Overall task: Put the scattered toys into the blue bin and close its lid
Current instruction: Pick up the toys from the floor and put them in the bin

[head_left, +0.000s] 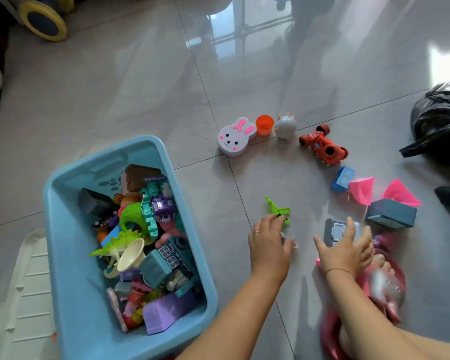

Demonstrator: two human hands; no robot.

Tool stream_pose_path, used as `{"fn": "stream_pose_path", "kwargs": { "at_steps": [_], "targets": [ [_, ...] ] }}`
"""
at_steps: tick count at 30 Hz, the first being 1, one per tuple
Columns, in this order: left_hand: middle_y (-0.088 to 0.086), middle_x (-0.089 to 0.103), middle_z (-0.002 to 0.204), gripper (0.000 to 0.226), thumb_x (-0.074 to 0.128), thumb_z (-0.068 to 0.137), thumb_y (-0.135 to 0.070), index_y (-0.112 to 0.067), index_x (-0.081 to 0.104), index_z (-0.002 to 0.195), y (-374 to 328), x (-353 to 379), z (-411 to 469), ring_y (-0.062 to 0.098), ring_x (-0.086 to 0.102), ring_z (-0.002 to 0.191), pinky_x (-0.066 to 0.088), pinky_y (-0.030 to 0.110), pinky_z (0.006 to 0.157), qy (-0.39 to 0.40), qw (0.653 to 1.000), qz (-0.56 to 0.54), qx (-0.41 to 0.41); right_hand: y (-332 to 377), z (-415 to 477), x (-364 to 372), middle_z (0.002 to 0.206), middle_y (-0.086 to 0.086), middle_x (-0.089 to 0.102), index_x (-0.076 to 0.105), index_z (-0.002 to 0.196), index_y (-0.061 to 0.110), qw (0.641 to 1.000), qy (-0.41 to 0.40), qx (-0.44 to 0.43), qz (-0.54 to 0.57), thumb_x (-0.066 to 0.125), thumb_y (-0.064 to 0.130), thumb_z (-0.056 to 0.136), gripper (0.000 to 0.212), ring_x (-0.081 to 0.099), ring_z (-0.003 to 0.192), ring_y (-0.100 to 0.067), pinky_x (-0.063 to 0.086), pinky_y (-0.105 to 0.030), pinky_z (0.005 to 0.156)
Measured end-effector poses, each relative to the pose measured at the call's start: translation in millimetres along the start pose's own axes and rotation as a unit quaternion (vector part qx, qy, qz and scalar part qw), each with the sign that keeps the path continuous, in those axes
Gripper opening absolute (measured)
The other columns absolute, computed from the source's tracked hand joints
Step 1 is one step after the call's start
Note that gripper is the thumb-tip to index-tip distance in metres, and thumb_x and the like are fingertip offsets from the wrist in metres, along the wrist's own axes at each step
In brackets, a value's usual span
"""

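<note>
bin (pixel 63 268): on the floor at left, open, stuffed with toys
lid (pixel 24 281): white, lying flat right beside the bin
left hand (pixel 269 242): fingers curled round a tiny trinket (pixel 284 235), tips at the green plane (pixel 279 210)
right hand (pixel 346 249): fingers spread loose, resting on the grey block (pixel 334 231)
loose toys: bunny (pixel 235 136), cup (pixel 264 125), car (pixel 322 145) in an arc further out

glossy tile floor (pixel 115 94) — blue bin (pixel 68 281), red car (pixel 322 145), black bag (pixel 439 120)

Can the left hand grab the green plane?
Probably yes. The left hand touches the green plane and nothing lies over it, though the hand may be holding a small trinket.
</note>
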State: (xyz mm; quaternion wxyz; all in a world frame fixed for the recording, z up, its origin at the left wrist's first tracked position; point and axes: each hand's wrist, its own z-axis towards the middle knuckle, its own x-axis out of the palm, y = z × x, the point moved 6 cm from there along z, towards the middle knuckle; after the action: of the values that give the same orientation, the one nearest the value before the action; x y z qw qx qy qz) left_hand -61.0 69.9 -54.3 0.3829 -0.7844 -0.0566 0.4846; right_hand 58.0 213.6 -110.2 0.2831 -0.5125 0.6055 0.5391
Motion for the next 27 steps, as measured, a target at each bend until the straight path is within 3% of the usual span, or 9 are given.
{"fn": "stream_pose_path", "kwargs": {
  "at_steps": [4, 9, 13, 18, 21, 24, 27],
  "targets": [
    [-0.001, 0.041, 0.145, 0.056, 0.055, 0.087, -0.011, -0.022, 0.039, 0.14, 24.6, 54.0, 17.4, 0.026, 0.033, 0.134, 0.026, 0.037, 0.105, 0.163, 0.972, 0.163, 0.05, -18.7, 18.0, 5.9, 0.144, -0.024, 0.033, 0.027, 0.144, 0.017, 0.999, 0.027, 0.021, 0.016, 0.082, 0.026, 0.066, 0.095, 0.035, 0.128, -0.043, 0.026, -0.047, 0.107],
    [0.01, 0.054, 0.122, 0.042, 0.055, 0.081, -0.005, -0.014, 0.05, 0.122, 38.0, 74.2, 29.9, 0.031, 0.046, 0.118, 0.033, 0.038, 0.096, 0.211, 0.931, 0.279, 0.1, -16.7, 21.4, 20.3, 0.139, -0.027, 0.039, 0.021, 0.146, 0.01, 0.998, 0.053, 0.011, 0.026, 0.08, 0.021, 0.067, 0.1, 0.036, 0.128, -0.042, 0.027, -0.046, 0.108],
    [0.016, 0.054, 0.12, 0.038, 0.056, 0.08, 0.001, -0.008, 0.049, 0.116, 44.6, 85.0, 13.3, 0.035, 0.05, 0.114, 0.036, 0.039, 0.092, 0.263, 0.91, 0.311, 0.08, -9.6, 17.6, 28.6, 0.134, -0.028, 0.041, 0.021, 0.146, 0.013, 0.997, 0.076, 0.014, 0.028, 0.08, 0.024, 0.066, 0.101, 0.039, 0.123, -0.044, 0.029, -0.046, 0.105],
    [0.02, 0.052, 0.125, 0.032, 0.05, 0.089, -0.001, -0.002, 0.049, 0.12, 46.6, 99.3, -18.2, 0.038, 0.051, 0.117, 0.04, 0.042, 0.095, 0.312, 0.919, 0.237, -0.032, -0.1, 13.9, 36.3, 0.136, -0.026, 0.039, 0.017, 0.147, 0.016, 0.993, 0.114, 0.021, 0.034, 0.08, 0.025, 0.067, 0.102, 0.037, 0.125, -0.044, 0.029, -0.047, 0.106],
    [0.019, 0.052, 0.124, 0.029, 0.049, 0.09, -0.011, -0.004, 0.051, 0.118, 45.6, 86.9, -27.0, 0.037, 0.05, 0.116, 0.041, 0.042, 0.092, 0.292, 0.935, 0.16, -0.121, 11.7, 11.4, 32.5, 0.139, -0.023, 0.041, 0.018, 0.146, 0.013, 0.991, 0.111, 0.014, 0.077, 0.078, 0.019, 0.068, 0.099, 0.037, 0.128, -0.041, 0.028, -0.046, 0.108],
    [0.014, 0.057, 0.114, 0.028, 0.051, 0.084, -0.017, -0.008, 0.053, 0.11, 30.7, 46.6, -22.3, 0.034, 0.054, 0.105, 0.042, 0.039, 0.082, 0.208, 0.965, 0.029, -0.155, 43.9, 5.8, 13.0, 0.139, -0.019, 0.043, 0.02, 0.146, 0.014, 0.987, 0.069, -0.017, 0.143, 0.076, 0.018, 0.068, 0.096, 0.039, 0.127, -0.038, 0.032, -0.046, 0.108],
    [0.005, 0.064, 0.095, 0.016, 0.056, 0.083, -0.022, -0.013, 0.053, 0.096, 18.4, -29.7, -10.4, 0.023, 0.058, 0.085, 0.042, 0.026, 0.066, 0.08, 0.97, -0.12, -0.194, 100.2, -6.2, -13.8, 0.14, -0.014, 0.041, 0.02, 0.146, 0.019, 0.964, 0.04, -0.048, 0.26, 0.075, 0.021, 0.071, 0.093, 0.042, 0.127, -0.029, 0.037, -0.038, 0.106]
  ]
}}
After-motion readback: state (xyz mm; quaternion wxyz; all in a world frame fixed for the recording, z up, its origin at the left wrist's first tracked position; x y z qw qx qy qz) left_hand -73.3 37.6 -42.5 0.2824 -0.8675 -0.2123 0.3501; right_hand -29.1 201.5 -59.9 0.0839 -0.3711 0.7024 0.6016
